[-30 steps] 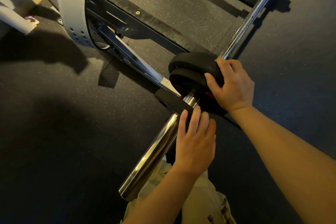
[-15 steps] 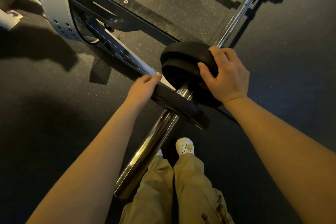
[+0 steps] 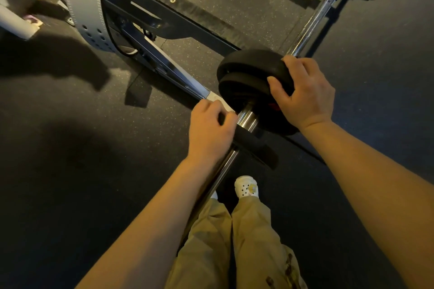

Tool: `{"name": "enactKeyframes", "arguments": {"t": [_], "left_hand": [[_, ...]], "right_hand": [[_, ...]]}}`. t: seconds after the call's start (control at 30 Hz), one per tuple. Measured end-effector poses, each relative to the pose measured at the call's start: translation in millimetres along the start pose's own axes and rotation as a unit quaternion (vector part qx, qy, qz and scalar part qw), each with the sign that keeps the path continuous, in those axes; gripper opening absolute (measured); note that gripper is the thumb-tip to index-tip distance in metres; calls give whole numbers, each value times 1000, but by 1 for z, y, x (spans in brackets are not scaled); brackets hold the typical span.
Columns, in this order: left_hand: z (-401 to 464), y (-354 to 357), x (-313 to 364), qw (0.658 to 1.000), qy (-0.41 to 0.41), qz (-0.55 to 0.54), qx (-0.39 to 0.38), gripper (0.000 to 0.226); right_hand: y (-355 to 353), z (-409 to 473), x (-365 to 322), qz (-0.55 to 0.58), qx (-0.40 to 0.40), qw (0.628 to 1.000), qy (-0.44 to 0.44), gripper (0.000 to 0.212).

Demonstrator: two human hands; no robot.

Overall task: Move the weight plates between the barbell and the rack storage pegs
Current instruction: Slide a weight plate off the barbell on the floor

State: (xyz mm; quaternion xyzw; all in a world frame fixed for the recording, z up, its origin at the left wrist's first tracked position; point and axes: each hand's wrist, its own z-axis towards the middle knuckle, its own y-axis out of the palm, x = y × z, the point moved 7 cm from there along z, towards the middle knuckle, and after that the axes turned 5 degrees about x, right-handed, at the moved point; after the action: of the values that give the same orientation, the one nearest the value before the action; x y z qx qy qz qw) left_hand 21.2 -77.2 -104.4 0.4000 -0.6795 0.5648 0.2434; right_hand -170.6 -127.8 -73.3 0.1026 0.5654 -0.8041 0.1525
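Note:
A chrome barbell [image 3: 312, 23] runs from the top right down toward me, its sleeve [image 3: 246, 118] shining between the plates. Two thick black weight plates [image 3: 246, 70] sit side by side on the sleeve. My right hand [image 3: 305, 94] grips the rim of the nearer thick plate, fingers curled over its edge. A thinner black plate [image 3: 256, 148] sits on the sleeve closer to me, a little apart from the thick ones. My left hand [image 3: 209, 131] grips that thin plate's upper left edge, fingers curled over it.
The dark rack frame [image 3: 178, 19] crosses behind the plates, with a grey lifting belt [image 3: 87, 14] hanging on it at the top left. Black rubber floor [image 3: 70, 148] lies all around. My white shoe [image 3: 246, 189] and tan trousers are under the sleeve.
My left hand went from the sleeve's right side to the thin plate's left edge and now curls over it. The thin plate sits slightly nearer me on the sleeve. My right hand stays put.

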Motion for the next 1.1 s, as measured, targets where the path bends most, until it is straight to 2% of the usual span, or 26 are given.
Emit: {"name": "enactKeyframes", "arguments": {"t": [0.1, 0.23, 0.43, 0.53, 0.67, 0.77, 0.87, 0.97, 1.03, 1.1], "left_hand": [[-19, 8, 15, 987, 91, 127, 35, 16], [-35, 14, 26, 961, 157, 224, 49, 30], [-40, 17, 29, 941, 185, 280, 39, 42], [-46, 27, 37, 918, 209, 336, 21, 46], [-67, 50, 44, 870, 248, 425, -21, 45], [-79, 58, 46, 856, 268, 441, -31, 42], [-85, 56, 49, 862, 283, 419, -36, 35], [-74, 36, 62, 903, 305, 300, -46, 33], [-40, 13, 62, 946, 250, 203, -42, 38], [-3, -9, 46, 969, 168, 178, -7, 34]], "right_hand": [[0, 0, 0, 0, -2, 1000, -1, 44], [1, -1, 0, 0, -14, 1000, 2, 46], [1, -2, 1, 4, -9, 1000, 4, 46], [1, -2, 3, 6, -6, 1000, 6, 45], [1, -1, 2, 14, -13, 1000, -1, 45], [0, -1, 2, 19, -12, 1000, -3, 47], [1, -2, 2, 22, -18, 1000, 0, 48], [1, -2, 3, 29, -21, 999, 10, 48], [1, -3, 3, 28, -25, 999, 17, 47], [0, -3, 2, 24, -28, 999, 19, 47]]}}
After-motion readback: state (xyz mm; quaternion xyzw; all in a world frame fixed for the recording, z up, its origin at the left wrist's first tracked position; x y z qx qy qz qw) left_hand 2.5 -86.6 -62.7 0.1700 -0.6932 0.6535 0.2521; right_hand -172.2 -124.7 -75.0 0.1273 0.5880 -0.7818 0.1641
